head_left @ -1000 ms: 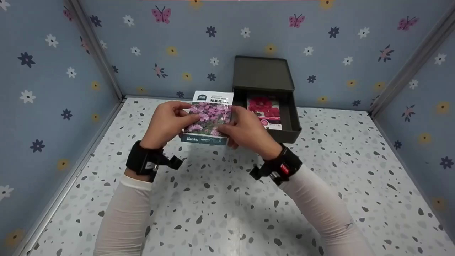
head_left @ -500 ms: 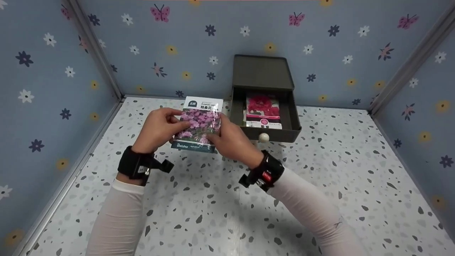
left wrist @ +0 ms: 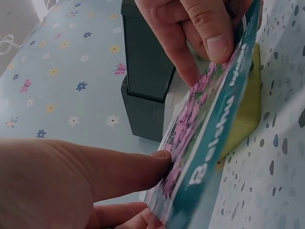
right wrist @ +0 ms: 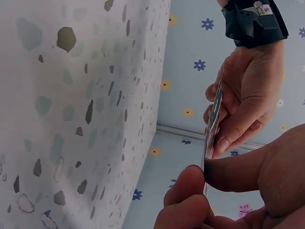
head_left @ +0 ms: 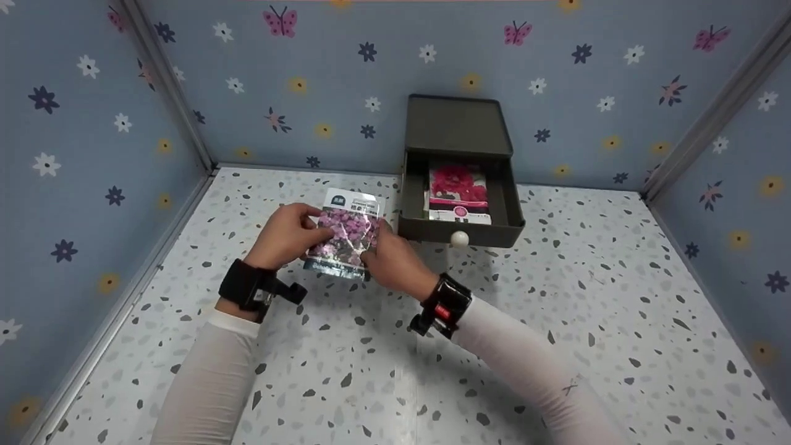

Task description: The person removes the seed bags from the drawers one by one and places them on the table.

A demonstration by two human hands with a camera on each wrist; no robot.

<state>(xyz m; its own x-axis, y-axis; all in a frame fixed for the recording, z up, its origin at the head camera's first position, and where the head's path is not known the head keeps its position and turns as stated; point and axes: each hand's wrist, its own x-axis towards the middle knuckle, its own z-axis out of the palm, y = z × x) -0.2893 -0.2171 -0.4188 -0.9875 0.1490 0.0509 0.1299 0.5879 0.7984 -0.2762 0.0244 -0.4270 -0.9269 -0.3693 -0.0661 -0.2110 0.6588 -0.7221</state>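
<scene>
Both hands hold one flower seed packet (head_left: pixel 346 232), printed with pink blossoms, a white top and a teal bottom band. My left hand (head_left: pixel 285 235) pinches its left edge, thumb on the printed face. At the right edge, my right hand (head_left: pixel 400 258) pinches it the same way. Seen edge-on in the right wrist view, the packet (right wrist: pixel 212 124) looks thin and flat, with fingertips of both hands on its two faces. Part of a yellow-green object (left wrist: pixel 248 105) shows behind the packet in the left wrist view; the rest is hidden.
A dark olive box (head_left: pixel 460 233) with a white knob and raised lid (head_left: pixel 457 123) stands at the back, right of the hands. Inside lies another packet (head_left: pixel 458 191) with a red-pink flower. Patterned walls (head_left: pixel 309 62) enclose the speckled table (head_left: pixel 371 371) behind and at both sides.
Both hands have brought the packet down and slightly left, nearer to me, away from the box. The box's white knob, hidden at first, now shows. The grip on the packet stays.
</scene>
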